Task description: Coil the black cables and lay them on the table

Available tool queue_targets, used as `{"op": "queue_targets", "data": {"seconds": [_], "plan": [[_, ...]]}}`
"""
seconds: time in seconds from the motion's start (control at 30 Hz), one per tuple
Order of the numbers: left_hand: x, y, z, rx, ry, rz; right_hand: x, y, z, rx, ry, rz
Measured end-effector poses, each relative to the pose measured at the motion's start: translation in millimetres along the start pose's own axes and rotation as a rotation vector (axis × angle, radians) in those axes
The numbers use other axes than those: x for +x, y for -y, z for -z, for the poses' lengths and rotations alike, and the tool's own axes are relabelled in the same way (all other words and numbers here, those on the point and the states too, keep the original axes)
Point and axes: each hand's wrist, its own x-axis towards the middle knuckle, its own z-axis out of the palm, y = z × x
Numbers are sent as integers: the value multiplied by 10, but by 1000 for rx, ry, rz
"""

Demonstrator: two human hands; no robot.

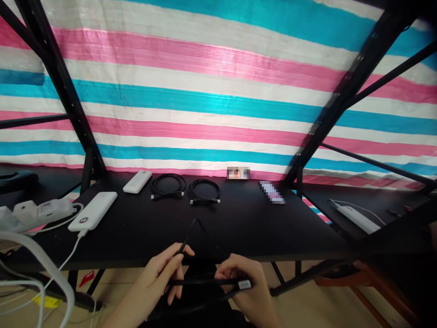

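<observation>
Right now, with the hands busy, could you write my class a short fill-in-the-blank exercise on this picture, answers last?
1. The left hand and right hand hold a cable coloured ____.
2. On the table lie ____ coiled cables.
3. The cord plugged into the leftmost power bank is ____.

Missing words: black; two; white.

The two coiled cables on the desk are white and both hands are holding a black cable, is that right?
Not quite: the head view shows the two coiled cables on the desk are black, not white. The left hand and right hand do hold a black cable.
</observation>
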Motion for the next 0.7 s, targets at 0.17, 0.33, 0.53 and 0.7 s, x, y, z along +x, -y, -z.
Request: {"op": "queue_targets", "data": {"seconds": [0.17, 0.33, 0.53, 0.7], "plan": [[-16, -17, 162, 309, -249, -233, -23, 44, 30, -59, 10, 69], [27, 69, 263, 401, -381, -413, -75, 70, 110, -82, -12, 106], [-117, 30, 52, 297, -144, -286, -58, 97, 94, -98, -108, 159], [-206, -69, -64, 335, -12, -256, -73, 87, -8, -175, -99, 115]]}}
